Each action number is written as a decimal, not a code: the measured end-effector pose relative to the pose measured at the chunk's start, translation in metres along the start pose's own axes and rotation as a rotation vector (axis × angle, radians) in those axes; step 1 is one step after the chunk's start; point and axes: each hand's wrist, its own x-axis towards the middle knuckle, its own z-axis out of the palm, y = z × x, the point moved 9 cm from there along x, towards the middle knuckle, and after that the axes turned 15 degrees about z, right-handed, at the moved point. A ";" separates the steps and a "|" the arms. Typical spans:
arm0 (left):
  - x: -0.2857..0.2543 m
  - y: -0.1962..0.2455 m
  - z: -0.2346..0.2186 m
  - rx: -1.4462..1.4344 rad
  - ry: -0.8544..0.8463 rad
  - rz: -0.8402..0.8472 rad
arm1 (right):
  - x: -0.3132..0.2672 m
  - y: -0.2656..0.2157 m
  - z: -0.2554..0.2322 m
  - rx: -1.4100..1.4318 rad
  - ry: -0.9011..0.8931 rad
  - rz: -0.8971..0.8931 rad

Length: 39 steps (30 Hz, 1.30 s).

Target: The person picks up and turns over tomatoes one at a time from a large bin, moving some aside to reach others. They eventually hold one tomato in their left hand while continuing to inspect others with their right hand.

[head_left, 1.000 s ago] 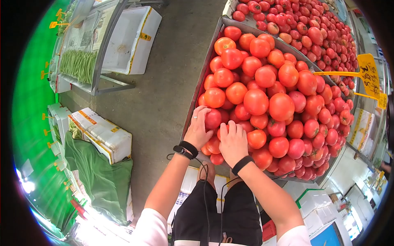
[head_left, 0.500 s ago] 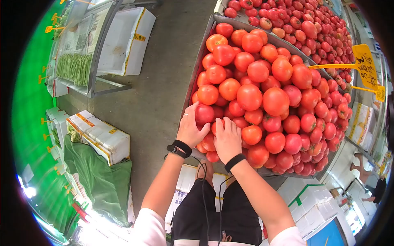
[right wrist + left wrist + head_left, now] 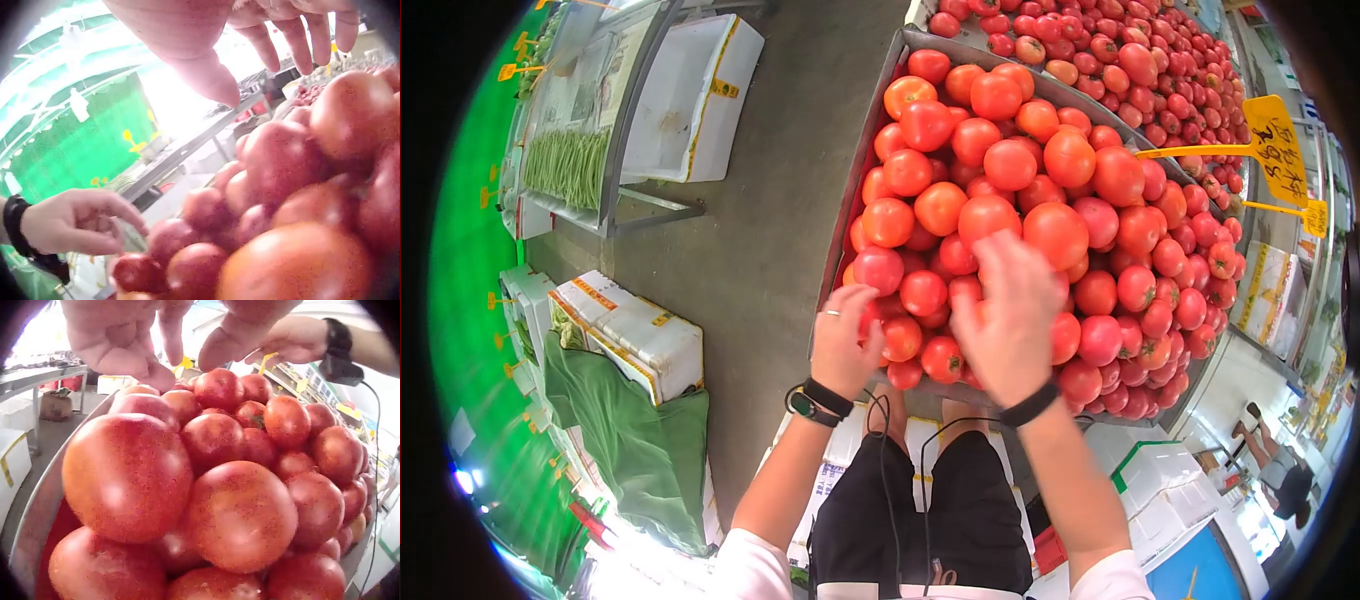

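Observation:
A large heap of red tomatoes (image 3: 1055, 236) fills a grey-sided bin (image 3: 880, 115) in front of me. My left hand (image 3: 845, 342) hovers over the near left corner, thumb and fingers bent loosely apart beside a tomato (image 3: 869, 318). Nothing shows in its grasp in the left wrist view, where its fingers hang above the pile. My right hand (image 3: 1008, 325), blurred, is raised over the near middle of the heap. In the right wrist view its fingers (image 3: 297, 47) are spread and hold nothing, clear above the tomatoes.
A second heap of smaller tomatoes (image 3: 1140, 65) lies behind. A yellow price tag (image 3: 1276, 150) sticks out at the right. Left across the floor are green beans (image 3: 568, 170), a white foam box (image 3: 718, 110) and a green cloth (image 3: 625, 430). Cables run from both wrists.
My right hand has lifted off the tomatoes and swung right. The left hand has come off one tomato and drawn back towards me. The head view has shifted slightly.

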 end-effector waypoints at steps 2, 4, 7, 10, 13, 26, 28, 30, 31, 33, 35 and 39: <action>0.000 0.015 0.016 -0.064 -0.119 0.011 | 0.022 0.036 -0.029 -0.092 0.172 0.047; 0.009 0.027 0.032 0.016 -0.210 0.042 | 0.040 0.069 -0.036 -0.114 0.178 0.108; 0.016 0.021 0.060 0.094 -0.300 -0.017 | 0.057 0.100 -0.020 -0.041 0.043 0.119; 0.026 0.015 0.076 0.170 -0.407 -0.089 | 0.066 0.105 -0.011 -0.004 -0.012 0.114; 0.031 0.011 0.089 0.230 -0.400 -0.049 | 0.066 0.108 -0.006 0.013 -0.035 0.128; 0.074 0.021 0.066 0.316 -0.213 -0.017 | 0.061 0.110 -0.002 0.026 -0.033 0.145; 0.074 0.020 0.067 0.325 -0.248 -0.034 | 0.061 0.111 -0.001 0.016 -0.040 0.147; 0.074 0.017 0.067 0.315 -0.285 -0.056 | 0.061 0.111 -0.001 0.014 -0.044 0.150; 0.074 0.018 0.066 0.313 -0.280 -0.050 | 0.060 0.111 -0.001 0.012 -0.047 0.151; 0.075 0.021 0.062 0.308 -0.270 -0.038 | 0.060 0.111 -0.002 0.011 -0.042 0.148; 0.075 0.022 0.059 0.299 -0.266 -0.046 | 0.059 0.112 -0.002 0.008 -0.041 0.144; 0.075 0.030 0.050 0.247 -0.216 -0.058 | 0.060 0.111 -0.002 -0.001 -0.053 0.147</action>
